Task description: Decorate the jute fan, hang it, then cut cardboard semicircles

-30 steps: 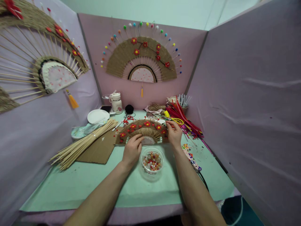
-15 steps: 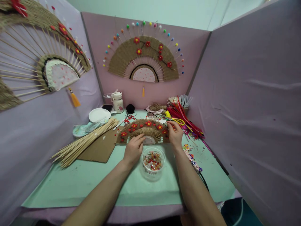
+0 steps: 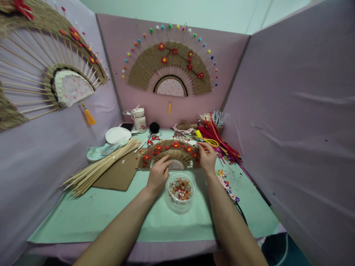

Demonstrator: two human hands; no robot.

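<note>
In the head view, both bare forearms run up from the bottom edge toward the middle of the frame. The left hand (image 3: 158, 173) lies palm down, its fingers bent and close together, tips resting on the ribs of the woven fan (image 3: 169, 150). Whether they grip it or only press on it cannot be told. The right hand (image 3: 207, 158) is at the fan's right end, fingers drawn narrow and pinched on the rim there.

Just below the fan, between the two wrists, stands a clear bowl of beads (image 3: 181, 190) on the green table (image 3: 94, 218). Left of centre, a bundle of thin sticks (image 3: 101, 168) lies slanted over a sheet of cardboard (image 3: 119, 175). A white plate (image 3: 118, 135) sits above them. Red pipe cleaners (image 3: 220, 142) and yellow scissors (image 3: 208, 142) crowd the space right of the right hand.

The fan lies flat at the centre of the frame, a half-round of brown twine dotted with red flowers, with a pale half-circle at its base, partly covered by the left hand's fingers.
</note>
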